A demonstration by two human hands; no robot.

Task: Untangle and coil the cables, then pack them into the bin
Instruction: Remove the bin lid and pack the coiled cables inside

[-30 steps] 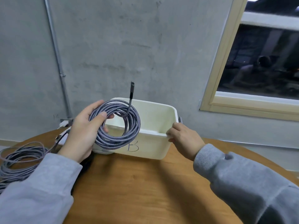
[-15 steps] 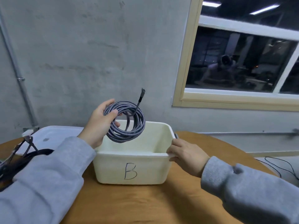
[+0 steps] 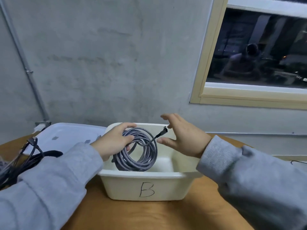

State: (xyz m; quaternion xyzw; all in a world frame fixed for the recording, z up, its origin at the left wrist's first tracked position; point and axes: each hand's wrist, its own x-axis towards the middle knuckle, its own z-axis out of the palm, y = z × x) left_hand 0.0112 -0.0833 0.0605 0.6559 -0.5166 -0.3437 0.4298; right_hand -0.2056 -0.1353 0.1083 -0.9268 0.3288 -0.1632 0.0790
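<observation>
Gripped by the left hand [image 3: 114, 143], the coiled cable [image 3: 137, 151] is held inside the bin [image 3: 149, 183], the right hand [image 3: 184, 138] spread beside its plug [image 3: 162, 131].

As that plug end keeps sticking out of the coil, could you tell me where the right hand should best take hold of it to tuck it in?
Probably pinch the dark connector just behind its tip, coming from the right, where the right hand hovers open. It juts up and rightward off the coiled cable, which the left hand grips inside the bin, leaving that side free.
</observation>
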